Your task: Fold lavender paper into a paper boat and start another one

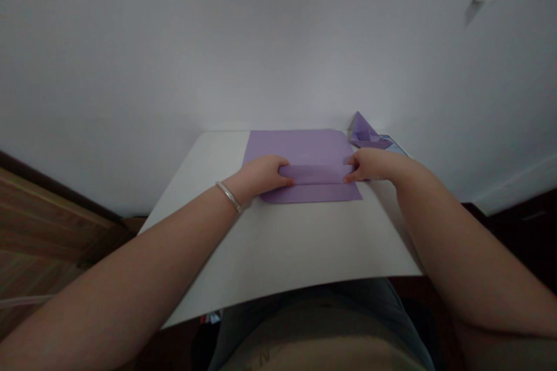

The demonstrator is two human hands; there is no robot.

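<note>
A purple sheet of paper [300, 151] lies on a white table [278, 243] against the wall. A strip of it near the front edge is folded over. My left hand [261, 175] grips the left end of that fold, fingers curled round it. At the right end of the fold, my right hand [369, 164] pinches the paper between thumb and fingertips. A silver bracelet [229, 196] sits on my left wrist.
A folded purple paper boat [368, 133] stands at the table's far right corner on a bluish sheet [397, 146]. The white wall rises directly behind the table. Wooden furniture [43, 226] is at the left, dark floor at the right.
</note>
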